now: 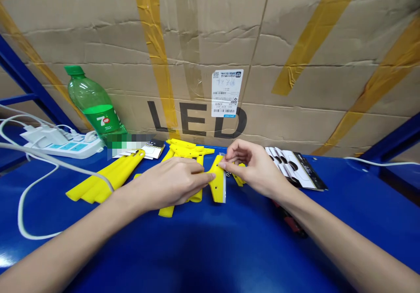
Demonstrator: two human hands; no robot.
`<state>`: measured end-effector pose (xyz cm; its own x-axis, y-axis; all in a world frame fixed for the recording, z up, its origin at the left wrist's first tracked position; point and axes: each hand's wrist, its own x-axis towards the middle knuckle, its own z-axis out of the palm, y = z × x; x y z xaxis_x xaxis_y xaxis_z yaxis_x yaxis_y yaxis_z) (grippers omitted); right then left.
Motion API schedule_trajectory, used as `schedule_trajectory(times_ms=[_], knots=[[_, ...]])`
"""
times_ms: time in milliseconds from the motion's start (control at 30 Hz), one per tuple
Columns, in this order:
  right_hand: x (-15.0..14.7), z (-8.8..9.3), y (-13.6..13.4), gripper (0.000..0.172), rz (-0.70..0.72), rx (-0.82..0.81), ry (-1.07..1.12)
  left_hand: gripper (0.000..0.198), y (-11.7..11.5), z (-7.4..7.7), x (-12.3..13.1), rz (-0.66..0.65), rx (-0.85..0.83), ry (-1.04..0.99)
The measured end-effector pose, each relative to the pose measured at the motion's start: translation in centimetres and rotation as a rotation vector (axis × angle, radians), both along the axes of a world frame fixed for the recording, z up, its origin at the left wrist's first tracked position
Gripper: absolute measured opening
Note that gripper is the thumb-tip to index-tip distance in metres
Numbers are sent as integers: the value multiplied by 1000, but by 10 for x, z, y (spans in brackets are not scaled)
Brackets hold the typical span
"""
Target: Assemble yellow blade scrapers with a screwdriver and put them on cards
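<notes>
Yellow piece (pixel 218 187) held up over the blue bench (pixel 197 253) | left hand (pixel 179 180) pinching its narrow end; right hand (pixel 251 167) half curled, thumb at its top edge, can't tell if gripping | probably light, stiff, slick plastic, best held by narrow end | flat, flared, holed, clear-edged

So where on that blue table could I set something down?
The blue table is bare up front between left forearm and right forearm, and at right between card stack, white cord and right forearm. Back left and centre are crowded: power strip, bottle, yellow pieces.
</notes>
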<state>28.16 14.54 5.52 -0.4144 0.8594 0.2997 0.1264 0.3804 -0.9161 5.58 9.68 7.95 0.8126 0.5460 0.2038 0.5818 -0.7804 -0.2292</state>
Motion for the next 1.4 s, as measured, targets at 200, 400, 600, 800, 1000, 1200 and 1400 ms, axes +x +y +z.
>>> schedule_trajectory(times_ms=[200, 400, 600, 800, 1000, 1200, 1400], knots=[[7, -2, 9, 34, -21, -163, 9, 29, 4, -1, 11, -31, 25, 140], [13, -6, 17, 47, -82, -287, 155, 32, 12, -2, 12, -52, 97, 143], [13, -4, 19, 43, -78, -263, 139, 31, 15, -2, 10, -57, 51, 110], [5, -6, 14, 55, -122, -227, 53, 29, 12, -1, 8, -86, 70, 82], [13, -4, 20, 40, -194, -192, 71, 39, 16, 0, 1, -15, -51, -3], [27, -3, 23, 9, -83, 220, -478, 31, 24, 5, -10, -56, -112, -78], [20, -12, 14, 14, 104, 489, -791, 28, 26, 9, -16, 13, -138, -26]])
